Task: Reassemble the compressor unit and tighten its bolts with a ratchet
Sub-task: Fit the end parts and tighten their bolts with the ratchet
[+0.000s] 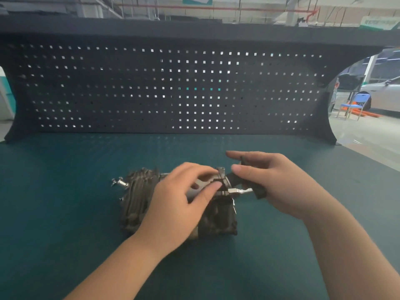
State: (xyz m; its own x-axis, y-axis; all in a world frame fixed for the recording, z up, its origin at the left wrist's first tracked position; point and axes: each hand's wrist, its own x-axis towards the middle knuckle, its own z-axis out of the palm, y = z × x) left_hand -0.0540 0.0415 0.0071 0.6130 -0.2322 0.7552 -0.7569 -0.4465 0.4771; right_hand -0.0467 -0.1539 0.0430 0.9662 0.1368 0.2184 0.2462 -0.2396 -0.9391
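Observation:
The compressor unit (138,198), dark ribbed metal, lies on its side in the middle of the green bench mat. Silver bolts (120,182) stick out at its left end. My left hand (184,202) lies over the top of the body, fingers curled round the upper housing near a flange. My right hand (272,180) is just right of the unit and grips the black handle of a ratchet (258,189). Its silver shaft (239,190) reaches left to the flange on the unit's right end. The socket end is partly hidden behind my left fingers.
A dark pegboard back panel (168,89) rises behind the green mat (65,191). Past the bench's right edge lie a shop floor, a blue chair (355,106) and a parked car (385,94).

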